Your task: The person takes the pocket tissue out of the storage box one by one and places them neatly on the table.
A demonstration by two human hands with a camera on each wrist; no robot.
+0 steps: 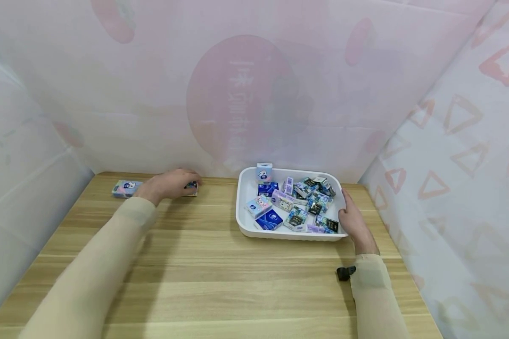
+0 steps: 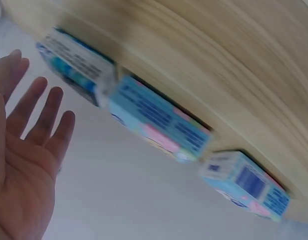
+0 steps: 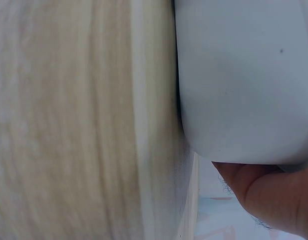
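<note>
My left hand (image 1: 171,184) hovers over a short row of small printed tissue packs at the table's back left. Its fingers are spread and fairly straight in the left wrist view, beside a blue-green pack (image 2: 76,65). Two light-blue and pink packs, one in the middle (image 2: 156,120) and one at the end (image 2: 246,182), continue that row. My right hand (image 1: 353,220) grips the right end of a white tray (image 1: 292,237), its fingers tucked beneath the rim. Inside lie several packs: dark blue (image 1: 269,220), purple (image 1: 283,200) and green-blue floral (image 1: 296,219).
A light-blue pack (image 1: 264,172) stands upright at the tray's back left corner. Pale printed sheets wall in the wooden table (image 1: 220,282) at the back and both sides. A small black device (image 1: 345,273) sits at my right cuff.
</note>
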